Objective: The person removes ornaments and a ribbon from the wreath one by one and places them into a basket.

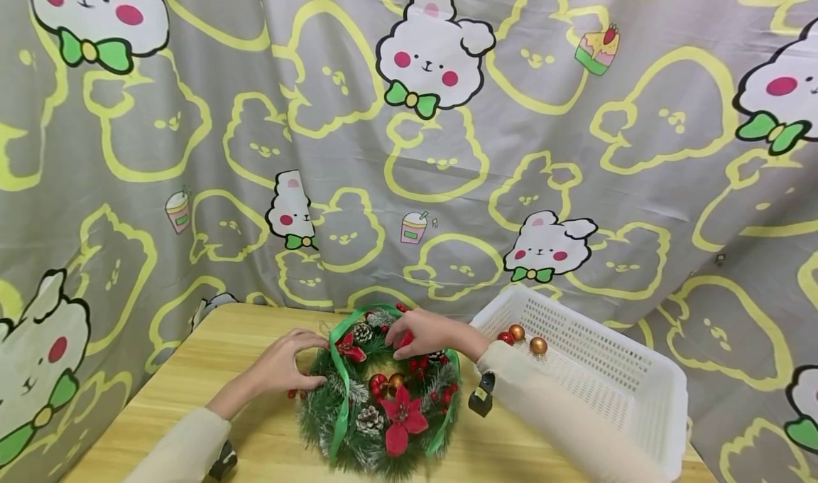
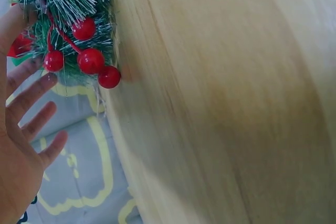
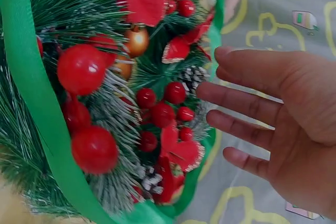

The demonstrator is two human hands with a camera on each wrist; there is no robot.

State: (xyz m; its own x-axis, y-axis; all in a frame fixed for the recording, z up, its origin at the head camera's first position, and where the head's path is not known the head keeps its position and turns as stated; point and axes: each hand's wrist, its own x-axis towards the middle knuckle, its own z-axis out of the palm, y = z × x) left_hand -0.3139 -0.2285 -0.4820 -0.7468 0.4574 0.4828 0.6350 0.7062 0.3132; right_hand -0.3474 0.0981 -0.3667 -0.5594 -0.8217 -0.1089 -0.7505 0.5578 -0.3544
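A green Christmas wreath lies on the table, dressed with frosted pine cones, a red poinsettia, red and gold balls and berry sprigs. Green ribbon runs over and around it. At the wreath's left edge is my left hand, thumb and fingers spread. The left wrist view shows its fingers beside red berries. My right hand hovers over the far part of the wreath. In the right wrist view this hand has extended fingers close to the ribbon, holding nothing.
A white perforated plastic basket stands at the right, with a few gold baubles and a red one at its far left end. The wooden table ends at a patterned curtain behind.
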